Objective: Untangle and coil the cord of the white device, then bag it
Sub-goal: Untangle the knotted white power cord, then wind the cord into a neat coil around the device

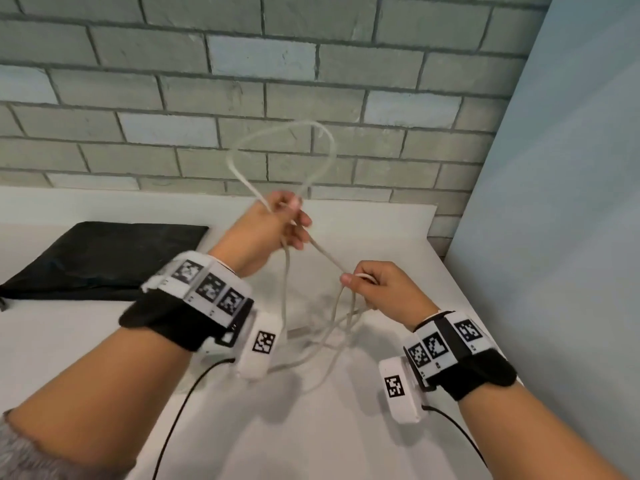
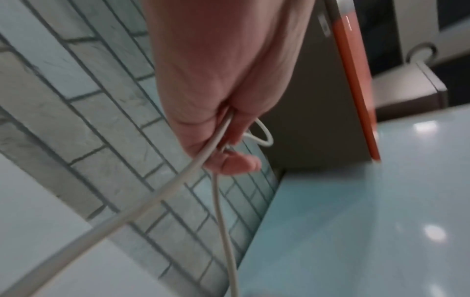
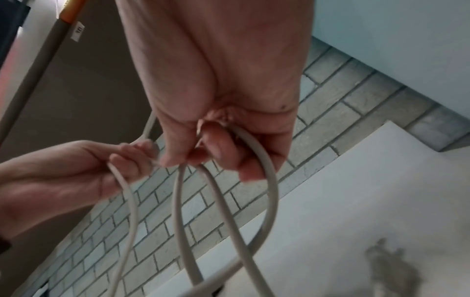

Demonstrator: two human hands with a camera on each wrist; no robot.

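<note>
cord [image 1: 325, 254] in both hands

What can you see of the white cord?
The white cord is thin, round and smooth, probably plastic-coated. The left hand grips it with one loop standing above. A straight stretch runs to the right hand, which grips several strands. The rest hangs in loose, crossing loops onto the white table.

Bag [image 1: 100, 259] lies on table [image 1: 346, 427] at left, against brick wall [image 1: 242, 81]; both hands hold cord [image 1: 325, 256] above table, panel [image 1: 554, 202] right.
</note>
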